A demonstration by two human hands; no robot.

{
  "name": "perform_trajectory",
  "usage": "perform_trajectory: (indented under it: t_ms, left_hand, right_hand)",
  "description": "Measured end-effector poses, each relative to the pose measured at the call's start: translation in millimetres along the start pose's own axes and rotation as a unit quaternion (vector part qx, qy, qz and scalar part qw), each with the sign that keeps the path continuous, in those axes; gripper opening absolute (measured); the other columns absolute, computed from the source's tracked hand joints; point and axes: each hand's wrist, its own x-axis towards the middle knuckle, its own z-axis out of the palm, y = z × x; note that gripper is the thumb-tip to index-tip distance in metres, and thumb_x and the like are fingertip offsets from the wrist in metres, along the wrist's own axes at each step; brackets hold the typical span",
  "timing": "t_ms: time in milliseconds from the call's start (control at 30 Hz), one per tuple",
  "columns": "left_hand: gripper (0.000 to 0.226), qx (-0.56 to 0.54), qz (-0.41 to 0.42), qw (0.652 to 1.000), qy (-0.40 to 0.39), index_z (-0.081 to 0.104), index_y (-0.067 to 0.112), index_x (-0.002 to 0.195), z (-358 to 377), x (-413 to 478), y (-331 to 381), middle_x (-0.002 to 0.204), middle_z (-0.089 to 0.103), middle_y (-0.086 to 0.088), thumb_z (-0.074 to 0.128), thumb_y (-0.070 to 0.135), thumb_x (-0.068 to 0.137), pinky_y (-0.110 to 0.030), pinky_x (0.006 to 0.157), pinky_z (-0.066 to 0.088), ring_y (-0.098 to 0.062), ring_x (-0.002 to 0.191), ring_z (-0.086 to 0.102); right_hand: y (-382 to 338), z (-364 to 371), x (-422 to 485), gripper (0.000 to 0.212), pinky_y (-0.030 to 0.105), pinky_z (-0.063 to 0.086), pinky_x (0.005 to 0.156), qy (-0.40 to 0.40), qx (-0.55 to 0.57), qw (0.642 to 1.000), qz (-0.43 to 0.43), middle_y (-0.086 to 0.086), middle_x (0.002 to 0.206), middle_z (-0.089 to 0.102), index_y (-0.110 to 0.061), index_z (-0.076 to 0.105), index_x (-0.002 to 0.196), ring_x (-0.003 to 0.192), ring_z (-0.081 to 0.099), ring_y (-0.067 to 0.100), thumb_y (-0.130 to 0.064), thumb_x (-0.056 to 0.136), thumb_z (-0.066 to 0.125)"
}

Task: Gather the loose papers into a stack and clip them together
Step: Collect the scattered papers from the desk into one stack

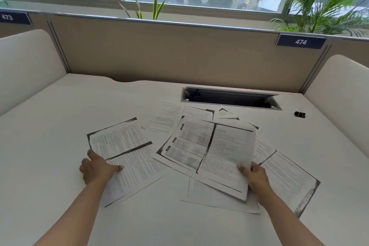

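Several printed sheets lie scattered on the white desk (50, 126). My right hand (254, 174) pinches the near right corner of a large sheet (209, 152), lifted slightly over other papers. My left hand (97, 168) rests on the left edge of another sheet (125, 156), thumb and fingers on the paper. More sheets lie behind (165, 118), under (209, 195) and to the right (289, 181) of the lifted one. A black binder clip (300, 114) stands alone at the far right of the desk.
An open cable tray slot (229, 98) is set into the desk behind the papers. A beige partition (179, 52) closes the back, with white side dividers left (24, 62) and right (343, 90). Plants and windows lie beyond.
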Motion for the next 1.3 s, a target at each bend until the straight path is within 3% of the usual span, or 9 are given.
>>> perform_trajectory:
  t_ms: [200,467,600,800,933,1033,1100,1200,1300]
  left_hand:
    - [0.108,0.023,-0.025,0.999,-0.011,0.018,0.005,0.142,-8,6,6,0.138,0.025,-0.027,0.086,0.014,0.058,-0.053,0.100,0.033,-0.044,0.127,0.028]
    - [0.106,-0.003,-0.056,0.998,-0.028,0.021,0.003,0.141,-19,16,2,0.138,0.026,-0.030,0.086,0.006,0.057,-0.053,0.101,0.034,-0.048,0.126,0.034]
    - [0.102,-0.034,-0.062,0.997,-0.005,0.019,0.002,0.139,-17,14,-2,0.135,0.040,-0.029,0.084,0.006,0.061,-0.051,0.097,0.037,-0.044,0.124,0.041]
    - [0.026,-0.116,-0.094,0.987,0.065,0.061,-0.004,0.106,-17,14,-5,0.110,0.062,-0.027,0.059,0.007,0.083,-0.036,0.076,0.047,-0.041,0.092,0.061]
    - [0.027,-0.291,-0.137,0.939,0.126,0.061,-0.005,0.110,-26,20,6,0.120,0.060,-0.026,0.052,-0.001,0.084,-0.039,0.086,0.047,-0.040,0.102,0.060]
    - [0.038,-0.414,-0.166,0.883,0.147,0.059,0.000,0.114,-34,31,17,0.125,0.058,-0.020,0.048,-0.006,0.078,-0.039,0.093,0.046,-0.036,0.108,0.060]
    - [0.047,-0.496,-0.175,0.837,0.150,0.056,0.004,0.117,-38,38,21,0.125,0.057,-0.014,0.044,-0.009,0.073,-0.042,0.084,0.052,-0.031,0.103,0.061]
    - [0.053,-0.591,-0.172,0.775,0.146,0.051,0.006,0.120,-43,36,32,0.128,0.054,-0.009,0.040,-0.013,0.072,-0.032,0.063,0.054,-0.019,0.090,0.059]
    - [0.040,-0.642,-0.153,0.742,0.123,0.050,0.008,0.108,-38,23,47,0.129,0.054,-0.012,0.042,-0.014,0.076,-0.032,0.068,0.054,-0.018,0.080,0.054]
  right_hand:
    - [4,0,1,0.026,0.040,0.054,0.080,0.008,-0.017,1.000,-0.003,0.014,0.099,0.066,-0.003,0.061,0.111,0.089,0.063,0.031,-0.010,0.086,0.062]
    - [5,1,2,0.025,0.028,0.051,0.069,0.008,-0.031,0.999,-0.013,0.013,0.098,0.065,-0.004,0.061,0.110,0.087,0.062,0.030,-0.010,0.086,0.062]
    - [6,1,3,0.025,0.030,0.052,0.071,0.005,-0.028,1.000,-0.010,0.013,0.098,0.066,-0.005,0.061,0.110,0.088,0.062,0.030,-0.012,0.086,0.063]
    - [8,-1,4,0.025,0.033,0.053,0.073,0.002,-0.021,1.000,-0.008,0.014,0.099,0.066,-0.004,0.061,0.110,0.087,0.062,0.030,-0.011,0.085,0.063]
    - [8,-2,6,0.023,0.040,0.053,0.082,0.000,-0.017,1.000,-0.005,0.014,0.099,0.066,-0.006,0.061,0.109,0.090,0.063,0.031,-0.009,0.086,0.062]
    - [9,-2,6,0.024,0.038,0.053,0.079,0.000,-0.016,1.000,-0.006,0.012,0.096,0.066,-0.005,0.062,0.109,0.087,0.063,0.028,-0.009,0.086,0.062]
    - [8,-2,6,0.022,0.033,0.052,0.072,-0.001,-0.015,1.000,-0.007,0.010,0.093,0.066,-0.006,0.062,0.108,0.083,0.063,0.024,-0.009,0.086,0.062]
    - [8,-2,6,0.022,0.029,0.051,0.067,0.000,-0.008,1.000,-0.006,0.011,0.094,0.066,-0.007,0.062,0.107,0.081,0.062,0.022,-0.009,0.086,0.062]
    - [8,-3,7,0.022,0.032,0.053,0.072,-0.007,-0.004,1.000,-0.003,0.010,0.094,0.066,-0.007,0.062,0.108,0.082,0.063,0.022,-0.010,0.086,0.062]
